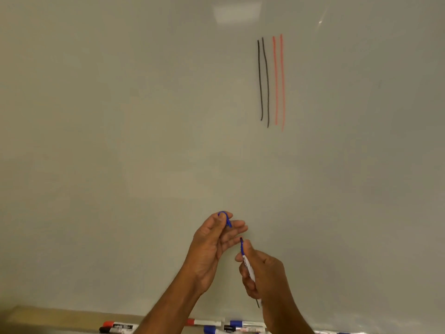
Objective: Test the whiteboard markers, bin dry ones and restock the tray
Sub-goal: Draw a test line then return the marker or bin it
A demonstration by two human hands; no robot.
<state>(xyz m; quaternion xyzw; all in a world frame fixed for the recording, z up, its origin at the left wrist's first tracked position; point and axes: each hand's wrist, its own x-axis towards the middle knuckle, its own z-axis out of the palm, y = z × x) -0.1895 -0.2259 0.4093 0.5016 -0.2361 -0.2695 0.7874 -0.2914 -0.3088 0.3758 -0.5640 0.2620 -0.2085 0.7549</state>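
My right hand (263, 273) grips an uncapped blue whiteboard marker (246, 259), its tip pointing up toward the whiteboard (144, 116). Just left of it, my left hand (212, 244) pinches the marker's blue cap (225, 218) between thumb and fingertips. Cap and marker tip are apart. On the board, upper right, stand two black lines (263, 80) and two red lines (278, 80). Along the bottom edge the tray (72, 321) holds several markers: a red one (118, 324), a black one (115, 330), a second red one (203, 322) and blue ones (245, 324).
The whiteboard fills nearly the whole view, with a ceiling light reflected near the top (237, 12). The tray's wooden ledge runs left along the bottom. My forearms cross part of the tray, hiding some markers.
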